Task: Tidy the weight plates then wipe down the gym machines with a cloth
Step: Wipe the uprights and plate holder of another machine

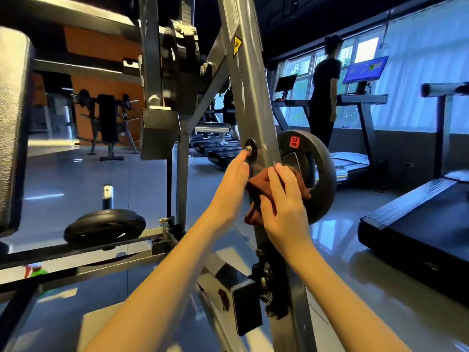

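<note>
Head view: the right hand [284,207] grips the cloth [256,196] against the gray post [251,105], beside a weight plate [323,171]. The left hand [234,179], fingers straight, touches a bolt [248,149]. Best to press flat and rub slowly.

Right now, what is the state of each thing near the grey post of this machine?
Dark red cloth: bunched, pressed against the grey metal post.
Right hand: grips the cloth.
Left hand: fingers straight, tip touching the round silver bolt.
Black 2.5 kg weight plate: upright, hung beside the post.
Black weight plate on the low frame: lying almost flat.
Blue treadmill screen: lit.
</note>
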The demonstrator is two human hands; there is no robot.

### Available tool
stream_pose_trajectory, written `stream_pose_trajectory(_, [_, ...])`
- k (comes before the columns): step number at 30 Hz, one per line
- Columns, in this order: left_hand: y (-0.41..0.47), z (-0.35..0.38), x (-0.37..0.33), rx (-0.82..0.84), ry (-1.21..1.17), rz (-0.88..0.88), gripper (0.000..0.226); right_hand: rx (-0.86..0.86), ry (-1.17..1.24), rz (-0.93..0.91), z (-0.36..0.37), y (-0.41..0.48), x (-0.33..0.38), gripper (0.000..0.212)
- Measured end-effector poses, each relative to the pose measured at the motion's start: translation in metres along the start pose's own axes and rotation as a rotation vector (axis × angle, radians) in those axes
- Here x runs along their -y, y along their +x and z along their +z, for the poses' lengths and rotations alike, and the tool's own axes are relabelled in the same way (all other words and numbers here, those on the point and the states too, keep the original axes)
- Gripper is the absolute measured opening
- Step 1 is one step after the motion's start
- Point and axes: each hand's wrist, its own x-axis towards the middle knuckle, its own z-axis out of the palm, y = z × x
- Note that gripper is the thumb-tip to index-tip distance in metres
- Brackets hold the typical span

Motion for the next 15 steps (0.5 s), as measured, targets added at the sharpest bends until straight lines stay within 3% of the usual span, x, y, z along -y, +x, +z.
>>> stream_pose_trajectory(5, [0.029, 0.004, -0.001, -0.067, 0.010, 0.047, 0.028, 0.005, 0.146, 0.086, -0.005, 0.068, 0.005, 0.054])
stream_pose_trajectory(10, [0.032, -0.002, 0.001, -0.013, -0.010, 0.061, 0.030, -0.108, 0.013, 0.041, 0.004, 0.022, 0.010, 0.050])
stream_pose_trajectory(15, [0.028, -0.003, -0.001, 0.024, -0.058, 0.048, 0.030, -0.013, 0.052, 0.055, 0.001, 0.056, 0.007, 0.049])
